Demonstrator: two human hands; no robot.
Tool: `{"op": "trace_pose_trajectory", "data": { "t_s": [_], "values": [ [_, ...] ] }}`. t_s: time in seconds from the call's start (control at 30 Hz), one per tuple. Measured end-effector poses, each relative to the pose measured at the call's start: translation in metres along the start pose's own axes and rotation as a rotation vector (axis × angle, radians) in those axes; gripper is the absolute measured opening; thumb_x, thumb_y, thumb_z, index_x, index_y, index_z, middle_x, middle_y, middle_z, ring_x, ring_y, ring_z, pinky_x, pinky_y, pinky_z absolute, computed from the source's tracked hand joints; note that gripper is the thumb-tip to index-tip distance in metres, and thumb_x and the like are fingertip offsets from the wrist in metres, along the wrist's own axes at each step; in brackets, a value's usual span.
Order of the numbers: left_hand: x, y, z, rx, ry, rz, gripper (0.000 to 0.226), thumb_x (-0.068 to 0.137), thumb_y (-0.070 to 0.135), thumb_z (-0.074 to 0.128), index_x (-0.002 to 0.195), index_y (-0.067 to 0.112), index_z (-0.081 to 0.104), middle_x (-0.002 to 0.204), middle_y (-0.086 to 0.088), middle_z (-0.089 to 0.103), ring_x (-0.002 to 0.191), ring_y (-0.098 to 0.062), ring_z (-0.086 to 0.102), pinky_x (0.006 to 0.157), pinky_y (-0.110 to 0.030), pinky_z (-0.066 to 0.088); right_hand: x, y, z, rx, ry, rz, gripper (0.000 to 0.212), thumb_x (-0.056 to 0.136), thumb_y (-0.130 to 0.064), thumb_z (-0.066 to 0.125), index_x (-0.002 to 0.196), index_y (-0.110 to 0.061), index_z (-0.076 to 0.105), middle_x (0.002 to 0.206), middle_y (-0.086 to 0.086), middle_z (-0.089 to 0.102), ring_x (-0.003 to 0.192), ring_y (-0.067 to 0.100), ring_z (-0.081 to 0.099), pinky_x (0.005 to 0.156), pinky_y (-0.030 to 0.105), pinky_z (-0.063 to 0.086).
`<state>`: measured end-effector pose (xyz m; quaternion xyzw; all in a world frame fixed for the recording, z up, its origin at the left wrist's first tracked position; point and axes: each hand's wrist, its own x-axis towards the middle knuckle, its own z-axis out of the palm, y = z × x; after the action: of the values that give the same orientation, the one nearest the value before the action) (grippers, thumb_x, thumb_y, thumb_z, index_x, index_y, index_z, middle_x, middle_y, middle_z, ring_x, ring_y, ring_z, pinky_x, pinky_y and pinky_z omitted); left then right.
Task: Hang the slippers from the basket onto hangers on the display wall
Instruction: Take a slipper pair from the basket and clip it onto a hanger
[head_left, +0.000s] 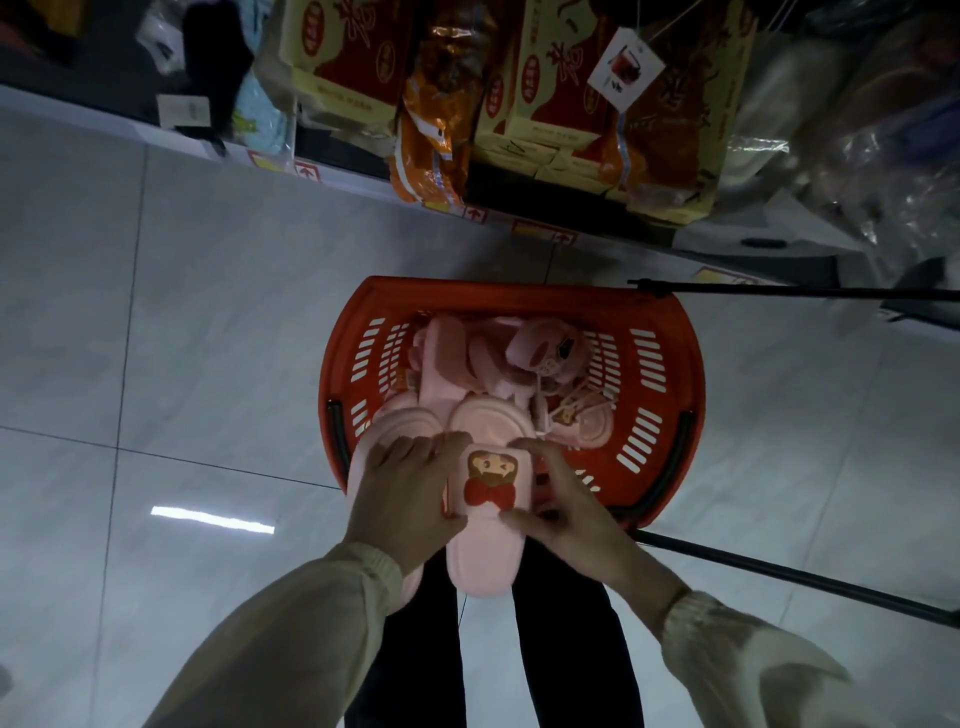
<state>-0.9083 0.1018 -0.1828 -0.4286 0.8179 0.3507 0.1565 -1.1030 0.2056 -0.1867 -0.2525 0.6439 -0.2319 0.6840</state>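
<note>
A red plastic basket (649, 322) stands on the tiled floor, filled with several pink slippers (457, 358) and pale hangers (563, 410). Above its near rim I hold a pair of pink slippers. The right-hand slipper (488, 551) shows a cartoon face with a red bow on its strap. My left hand (400, 499) grips the left-hand slipper (400, 421) across its strap, fingers curled over it. My right hand (566, 504) pinches the bow slipper's strap from the right, thumb at its lower edge. The display wall is not in view.
A low shelf (363, 182) along the top holds yellow-red boxes (550, 93) and orange packets (431, 130). A white tag (626, 67) hangs on a string. Two black rods (810, 293) cross at the right. My dark trouser legs (566, 649) stand below the basket.
</note>
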Motion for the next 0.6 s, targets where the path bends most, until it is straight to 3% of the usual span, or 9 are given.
{"op": "trace_pose_trajectory", "data": {
  "t_s": [0.07, 0.1, 0.17, 0.23, 0.33, 0.4, 0.5, 0.6],
  "values": [
    [0.002, -0.006, -0.002, 0.059, -0.026, -0.043, 0.071, 0.062, 0.038, 0.085, 0.126, 0.025, 0.057, 0.096, 0.001, 0.068, 0.09, -0.024, 0.065, 0.088, -0.042, 0.051, 0.004, -0.002, -0.007, 0.257, 0.03, 0.124, 0.048, 0.092, -0.031, 0.07, 0.133, -0.04, 0.045, 0.122, -0.01, 0.067, 0.116, 0.016, 0.063, 0.1, 0.043, 0.05],
    [0.004, -0.008, -0.004, 0.073, -0.046, -0.072, 0.069, 0.066, 0.04, 0.084, 0.128, 0.025, 0.056, 0.1, 0.001, 0.068, 0.095, -0.024, 0.064, 0.092, -0.042, 0.05, 0.011, 0.0, -0.012, 0.271, 0.108, 0.169, 0.04, 0.095, -0.036, 0.064, 0.131, -0.041, 0.047, 0.125, -0.011, 0.066, 0.119, 0.018, 0.062, 0.102, 0.042, 0.047],
    [0.008, -0.014, -0.005, 0.08, -0.087, -0.128, 0.07, 0.073, 0.044, 0.079, 0.134, 0.027, 0.05, 0.108, 0.001, 0.066, 0.104, -0.023, 0.061, 0.1, -0.041, 0.046, 0.034, 0.019, -0.025, 0.02, 0.293, 0.267, 0.036, 0.097, -0.044, 0.06, 0.131, -0.04, 0.048, 0.131, -0.006, 0.061, 0.12, 0.019, 0.058, 0.102, 0.042, 0.045],
    [0.011, -0.02, -0.004, 0.103, -0.105, -0.156, 0.072, 0.075, 0.047, 0.076, 0.137, 0.029, 0.045, 0.112, 0.002, 0.064, 0.108, -0.021, 0.059, 0.103, -0.04, 0.044, 0.059, 0.041, -0.033, -0.211, 0.377, 0.326, 0.038, 0.095, -0.039, 0.063, 0.131, -0.032, 0.05, 0.134, 0.002, 0.055, 0.12, 0.022, 0.056, 0.1, 0.042, 0.047],
    [0.015, -0.027, -0.002, 0.138, -0.086, -0.162, 0.071, 0.075, 0.049, 0.075, 0.137, 0.029, 0.045, 0.112, 0.003, 0.065, 0.106, -0.02, 0.059, 0.101, -0.038, 0.045, 0.096, 0.061, -0.034, -0.213, 0.329, 0.34, 0.038, 0.093, -0.018, 0.065, 0.131, -0.019, 0.058, 0.13, 0.007, 0.056, 0.116, 0.02, 0.055, 0.087, 0.022, 0.043],
    [0.017, -0.031, 0.001, 0.148, -0.065, -0.164, 0.072, 0.074, 0.049, 0.077, 0.136, 0.028, 0.047, 0.111, 0.003, 0.065, 0.106, -0.02, 0.06, 0.101, -0.038, 0.043, 0.117, 0.064, -0.029, -0.237, 0.245, 0.356, 0.03, 0.096, -0.014, 0.062, 0.126, -0.012, 0.065, 0.116, 0.007, 0.064, 0.102, 0.014, 0.059, 0.072, 0.015, 0.04],
    [0.018, -0.035, 0.001, 0.135, -0.05, -0.166, 0.074, 0.072, 0.049, 0.078, 0.136, 0.027, 0.048, 0.11, 0.001, 0.066, 0.106, -0.022, 0.06, 0.102, -0.04, 0.043, 0.128, 0.057, -0.019, -0.327, 0.237, 0.385, 0.032, 0.101, -0.03, 0.056, 0.116, -0.007, 0.072, 0.097, 0.008, 0.068, 0.083, 0.018, 0.063, 0.069, 0.024, 0.038],
    [0.015, -0.034, -0.001, 0.131, -0.048, -0.184, 0.075, 0.069, 0.048, 0.081, 0.135, 0.026, 0.051, 0.109, -0.001, 0.067, 0.105, -0.024, 0.061, 0.1, -0.042, 0.045, 0.12, 0.051, -0.013, -0.387, 0.371, 0.373, 0.028, 0.099, -0.024, 0.058, 0.106, -0.003, 0.074, 0.106, 0.022, 0.072, 0.102, 0.035, 0.067, 0.079, 0.034, 0.046]
  ]
}}
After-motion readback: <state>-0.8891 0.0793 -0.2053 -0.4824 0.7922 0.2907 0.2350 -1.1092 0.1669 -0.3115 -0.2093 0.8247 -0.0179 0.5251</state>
